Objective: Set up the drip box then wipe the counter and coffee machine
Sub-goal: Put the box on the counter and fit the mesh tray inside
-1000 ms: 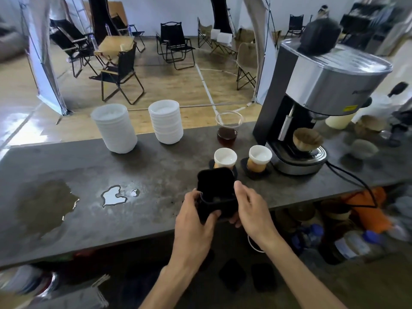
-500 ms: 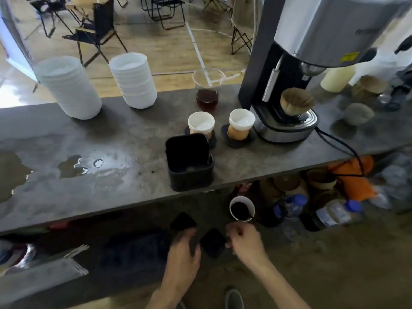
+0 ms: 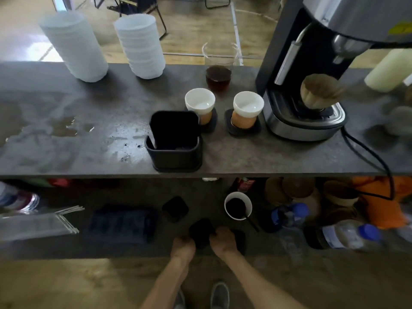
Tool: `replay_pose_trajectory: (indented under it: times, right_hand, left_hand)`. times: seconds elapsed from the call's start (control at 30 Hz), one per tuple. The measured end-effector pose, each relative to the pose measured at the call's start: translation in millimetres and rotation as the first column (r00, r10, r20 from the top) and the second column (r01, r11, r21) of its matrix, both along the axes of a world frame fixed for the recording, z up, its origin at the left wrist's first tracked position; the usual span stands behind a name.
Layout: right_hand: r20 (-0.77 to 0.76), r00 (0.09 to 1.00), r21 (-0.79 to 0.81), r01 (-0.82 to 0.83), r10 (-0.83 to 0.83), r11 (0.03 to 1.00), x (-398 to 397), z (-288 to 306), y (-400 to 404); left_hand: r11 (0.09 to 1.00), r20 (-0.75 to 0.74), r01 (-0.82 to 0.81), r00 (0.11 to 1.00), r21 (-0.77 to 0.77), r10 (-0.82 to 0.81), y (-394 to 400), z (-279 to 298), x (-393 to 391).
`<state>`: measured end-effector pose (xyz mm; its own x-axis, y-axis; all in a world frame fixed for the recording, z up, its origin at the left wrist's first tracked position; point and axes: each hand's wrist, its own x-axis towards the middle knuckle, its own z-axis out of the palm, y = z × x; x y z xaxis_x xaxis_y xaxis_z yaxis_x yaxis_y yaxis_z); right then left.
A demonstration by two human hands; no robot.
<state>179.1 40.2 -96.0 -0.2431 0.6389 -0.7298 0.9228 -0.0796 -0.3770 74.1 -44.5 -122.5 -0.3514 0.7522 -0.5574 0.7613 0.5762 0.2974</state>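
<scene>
The black drip box stands on the grey counter near its front edge, with a black panel upright inside it. Both my hands are down on the lower shelf under the counter. My left hand and my right hand curl around a black square pad held between them. A second black pad lies just right of my right hand, and a third pad sits further back. The coffee machine stands at the counter's right, holding a brown paper filter.
Two white cups on black coasters and a glass of coffee stand behind the box. Two stacks of white bowls are at the back left. Wet patches mark the counter. A cup of grounds, a dark cloth and bottles sit on the shelf.
One second ago both hands held the drip box above the counter. It now stands on the counter, and my hands have dropped to the lower shelf and closed on a black pad.
</scene>
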Motion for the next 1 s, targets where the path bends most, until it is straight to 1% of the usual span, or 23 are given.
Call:
replay_pose_trajectory:
  times: [0.03, 0.07, 0.13, 0.17, 0.2, 0.23, 0.27, 0.3, 0.33, 0.37, 0.4, 0.47, 0.57, 0.63, 0.7, 0.77, 0.83, 0.87, 0.93, 1.0]
  right_hand:
    - [-0.003, 1.000, 0.003, 0.004, -0.004, 1.000, -1.0, -1.0, 0.3]
    - [-0.007, 1.000, 0.010, 0.006, -0.006, 1.000, -0.7, -3.0, 0.3]
    - [-0.010, 1.000, 0.026, -0.012, 0.012, 1.000, 0.8, 0.4, 0.1]
    - [-0.014, 0.999, 0.032, -0.041, 0.042, 0.999, 2.2, 3.1, 0.3]
    - [-0.021, 0.998, 0.046, -0.066, 0.067, 0.997, 3.5, 8.9, -0.3]
    - [-0.040, 0.996, 0.043, -0.075, 0.077, 0.996, 5.7, 13.6, -2.3]
    - [-0.088, 0.995, 0.038, -0.049, 0.052, 0.998, 8.3, 20.2, -6.3]
    - [-0.150, 0.988, 0.025, 0.028, -0.024, 0.999, 9.9, 29.3, -11.1]
    - [-0.203, 0.973, 0.003, 0.114, -0.111, 0.993, 12.3, 41.4, -16.1]
    - [-0.252, 0.950, -0.030, 0.185, -0.187, 0.982, 15.1, 56.1, -21.6]
    - [-0.302, 0.918, -0.076, 0.245, -0.256, 0.967, 18.3, 72.5, -26.5]
    - [-0.410, 0.845, -0.146, 0.311, -0.343, 0.939, 26.3, 108.3, -34.0]
    - [-0.566, 0.746, -0.187, 0.297, -0.350, 0.936, 42.5, 168.1, -41.1]
    - [-0.643, 0.697, -0.154, 0.290, -0.319, 0.945, 52.1, 205.0, -42.4]
    - [-0.697, 0.664, -0.083, 0.299, -0.269, 0.951, 56.7, 235.6, -43.1]
    - [-0.760, 0.606, -0.052, 0.306, -0.236, 0.951, 56.6, 261.9, -42.6]
    - [-0.829, 0.517, -0.046, 0.315, -0.213, 0.948, 53.4, 284.4, -41.9]
    - [-0.857, 0.476, -0.038, 0.328, -0.199, 0.944, 51.7, 293.4, -41.6]
    - [-0.896, 0.407, -0.023, 0.357, -0.178, 0.934, 49.3, 306.3, -40.4]
    - [-0.924, 0.336, -0.051, 0.371, -0.185, 0.927, 46.5, 315.1, -38.6]
  left_hand:
    - [0.997, 0.037, -0.066, 0.997, -0.049, 0.067, 0.2, 2.2, 2.8]
    - [0.986, 0.093, -0.166, 0.981, -0.031, 0.168, -4.2, 5.1, 5.2]
    - [0.941, 0.303, -0.338, 0.896, -0.009, 0.325, -4.8, 5.6, 0.6]
    - [0.904, 0.322, -0.426, 0.852, -0.031, 0.413, -4.5, 3.5, -4.1]
    - [0.837, 0.406, -0.547, 0.760, -0.021, 0.507, -7.7, 7.9, -3.0]
    - [0.826, 0.391, -0.563, 0.767, 0.029, 0.509, -18.7, 13.2, -5.8]
    - [0.762, 0.286, -0.637, 0.756, 0.116, 0.589, -22.7, 16.4, -1.0]
    - [0.718, 0.337, -0.695, 0.687, 0.046, 0.644, -27.8, 25.5, 1.6]
    - [0.645, 0.439, -0.764, 0.584, 0.014, 0.683, -28.3, 35.4, 2.8]
    - [0.588, 0.500, -0.809, 0.501, -0.019, 0.706, -31.9, 47.5, 4.1]
    - [0.559, 0.509, -0.829, 0.480, -0.002, 0.714, -34.4, 60.6, 4.1]
    - [0.546, 0.551, -0.836, 0.484, 0.062, 0.680, -42.6, 99.8, 2.3]
    - [0.547, 0.662, -0.828, 0.479, 0.124, 0.576, -53.7, 167.8, 0.5]
    - [0.578, 0.704, -0.778, 0.554, 0.248, 0.444, -56.9, 214.6, -3.5]
    - [0.594, 0.702, -0.713, 0.635, 0.373, 0.322, -58.1, 255.8, -5.6]
    - [0.580, 0.678, -0.653, 0.702, 0.488, 0.220, -56.2, 289.5, -6.5]
    - [0.541, 0.660, -0.607, 0.741, 0.582, 0.120, -52.1, 314.5, -6.2]
    - [0.510, 0.669, -0.608, 0.739, 0.608, 0.082, -49.8, 323.3, -6.4]
    - [0.453, 0.708, -0.640, 0.706, 0.620, 0.028, -46.4, 335.4, -8.9]
    - [0.432, 0.734, -0.655, 0.679, 0.620, -0.024, -43.3, 344.2, -12.4]
